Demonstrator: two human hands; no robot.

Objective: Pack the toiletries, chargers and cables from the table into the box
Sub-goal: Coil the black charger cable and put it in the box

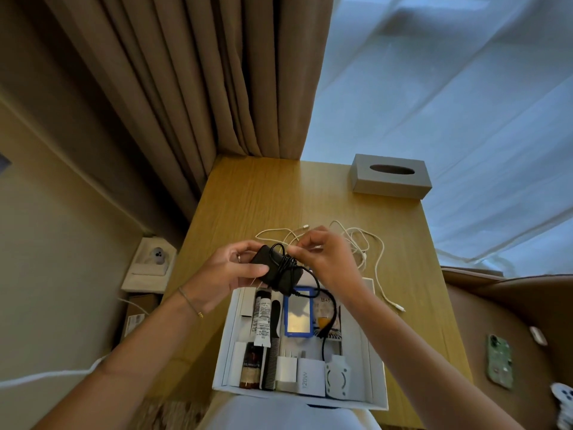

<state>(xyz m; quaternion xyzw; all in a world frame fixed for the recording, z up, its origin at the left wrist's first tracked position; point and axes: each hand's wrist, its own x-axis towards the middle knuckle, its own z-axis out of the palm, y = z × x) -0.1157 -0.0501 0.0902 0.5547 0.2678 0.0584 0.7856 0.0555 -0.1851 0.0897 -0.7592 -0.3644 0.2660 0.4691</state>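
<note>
Box at 6 o'clock already holds toiletries and chargers; left hand grips black adapter above it, right hand pinches its cord; white cables remain on tabletop at 1 o'clock

I see a gray tissue box at the far right corner of my table. Brown curtains hang behind the table, and a thin white curtain hangs next to them. On my right, a phone in a green case lies on a brown chair. On my left, low by the wall, a small gray thing sits on a white box.
</note>
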